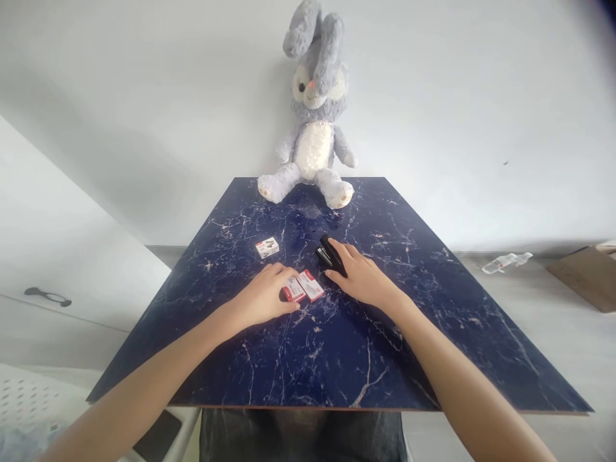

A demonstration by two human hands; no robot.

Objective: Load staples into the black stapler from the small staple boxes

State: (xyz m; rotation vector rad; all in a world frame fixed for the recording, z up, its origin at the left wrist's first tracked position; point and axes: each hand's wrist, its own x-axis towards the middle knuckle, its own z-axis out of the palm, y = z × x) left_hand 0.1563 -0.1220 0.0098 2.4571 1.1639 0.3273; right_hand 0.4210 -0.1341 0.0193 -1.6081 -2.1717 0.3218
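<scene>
My left hand (264, 296) curves around the left one of two small red-and-white boxes, its thumb on the near side and its fingers on the far side. This left box (294, 290) is partly covered by the hand. The right box (311, 286) lies flat against it on the table. My right hand (360, 274) is wrapped over a black stapler (332, 254), with the thumb along its near left side. The stapler's front end points away from me and shows a metal part. Beyond my left hand rests a small white box (267, 248) with dark pictures on it.
The dark blue marbled table (308, 366) has a grey plush rabbit (314, 128) seated at its far edge against the wall. On the floor to the right are a clear plastic bottle (506, 262) and a cardboard box (584, 277). A white surface with a dark handle (47, 296) stands left.
</scene>
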